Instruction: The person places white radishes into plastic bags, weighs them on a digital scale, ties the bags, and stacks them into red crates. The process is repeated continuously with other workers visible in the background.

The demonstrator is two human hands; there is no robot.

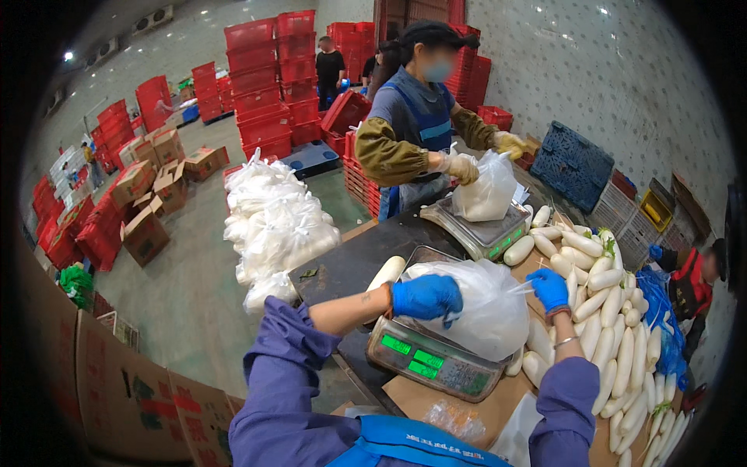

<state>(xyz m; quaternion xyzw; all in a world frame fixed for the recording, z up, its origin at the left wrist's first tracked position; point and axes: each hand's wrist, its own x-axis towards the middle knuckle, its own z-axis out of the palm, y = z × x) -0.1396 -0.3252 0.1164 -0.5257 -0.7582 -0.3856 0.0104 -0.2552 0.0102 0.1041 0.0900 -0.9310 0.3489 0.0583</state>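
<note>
A bulging white plastic bag (484, 315) rests on the digital scale (432, 365), whose green displays are lit. At its upper left is my left hand (429, 299), in a blue glove, with the fingers curled; whether it grips the plastic is hidden. My right hand (548, 287), also gloved in blue, pinches a drawn-out corner of the bag at its right. One white radish (387, 273) lies beyond the scale, near my left wrist. A large heap of white radishes (613, 315) spreads to the right of my right hand.
Across the table a co-worker (420, 117) handles another bag (485, 187) on a second scale (484, 225). Filled white bags (277, 227) are piled at the table's left. Stacked red crates (257, 82) and cardboard boxes (140, 233) stand behind. Another person (691, 280) is at the far right.
</note>
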